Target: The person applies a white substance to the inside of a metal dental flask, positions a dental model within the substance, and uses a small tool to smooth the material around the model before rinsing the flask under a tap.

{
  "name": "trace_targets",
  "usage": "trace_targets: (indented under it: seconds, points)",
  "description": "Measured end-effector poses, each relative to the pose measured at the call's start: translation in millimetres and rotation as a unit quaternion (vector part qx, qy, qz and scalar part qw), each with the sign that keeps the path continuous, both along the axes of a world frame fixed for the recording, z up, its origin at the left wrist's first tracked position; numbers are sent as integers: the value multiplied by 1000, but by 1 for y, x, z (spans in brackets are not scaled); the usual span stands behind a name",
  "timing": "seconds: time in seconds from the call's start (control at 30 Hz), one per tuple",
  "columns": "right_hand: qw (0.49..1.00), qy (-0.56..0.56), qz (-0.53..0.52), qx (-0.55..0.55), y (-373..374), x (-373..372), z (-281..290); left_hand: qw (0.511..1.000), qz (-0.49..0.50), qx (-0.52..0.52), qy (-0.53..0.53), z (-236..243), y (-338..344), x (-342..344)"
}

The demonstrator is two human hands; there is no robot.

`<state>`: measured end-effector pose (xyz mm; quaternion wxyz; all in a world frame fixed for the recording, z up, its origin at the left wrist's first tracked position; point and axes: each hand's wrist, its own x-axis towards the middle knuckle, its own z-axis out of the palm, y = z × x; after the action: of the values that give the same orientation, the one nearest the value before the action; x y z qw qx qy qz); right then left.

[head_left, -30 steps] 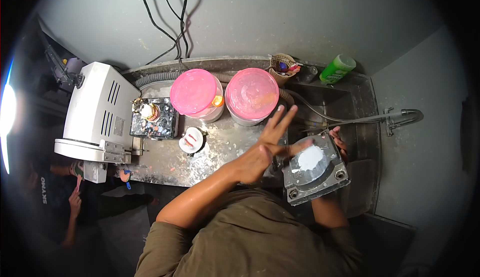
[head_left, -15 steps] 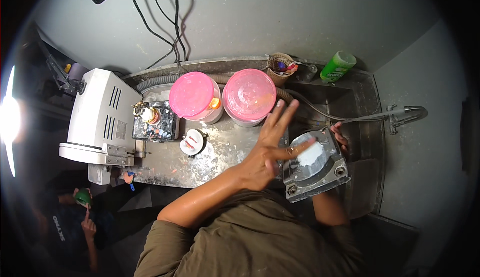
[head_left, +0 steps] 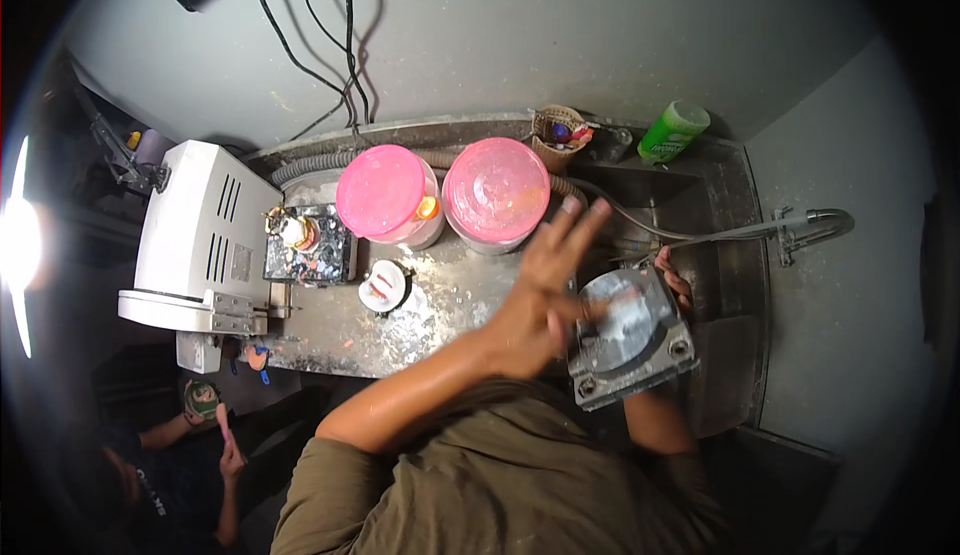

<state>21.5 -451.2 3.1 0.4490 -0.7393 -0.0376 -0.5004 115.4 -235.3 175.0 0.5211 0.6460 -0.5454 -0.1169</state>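
A heavy grey metal block (head_left: 640, 387) with a round recess and bolt holes at its near corners, perhaps a mould or flask half, is tilted above the counter's right part. My right hand (head_left: 673, 277) grips its far right edge from beneath; the fingertips curl over the rim and the palm is hidden. Over the block's left side, my left hand (head_left: 545, 300) is open with fingers spread and somewhat blurred. One finger reaches onto the round face, where a whitish smear (head_left: 626, 313) lies. Nothing is held in this hand.
Two pink-lidded tubs (head_left: 497, 190) stand behind my left hand. A white machine (head_left: 205, 245), a speckled black block (head_left: 310, 245) and a small white round piece (head_left: 384, 286) are left. A sink (head_left: 730, 305) with a tap (head_left: 800, 230) lies right. Another person's hands (head_left: 228, 455) show lower left.
The thick white patch on the round face is now smeared thinner and wider by my left finger. At lower left, the other person's hands have moved to the right.
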Motion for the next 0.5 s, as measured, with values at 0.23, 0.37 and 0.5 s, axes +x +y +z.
trace_targets:
  seconds: [0.23,0.37,0.5]
  points:
    - [982,118,-137,-49,6,-10,8,997,70,0,36,-35,-12,16]
    - [865,273,-291,-304,25,-20,55,990,-67,-95,75,-13,-10,-7]
    - [678,409,-421,-442,19,-32,48,978,-146,-121,82,-3,-2,-5]
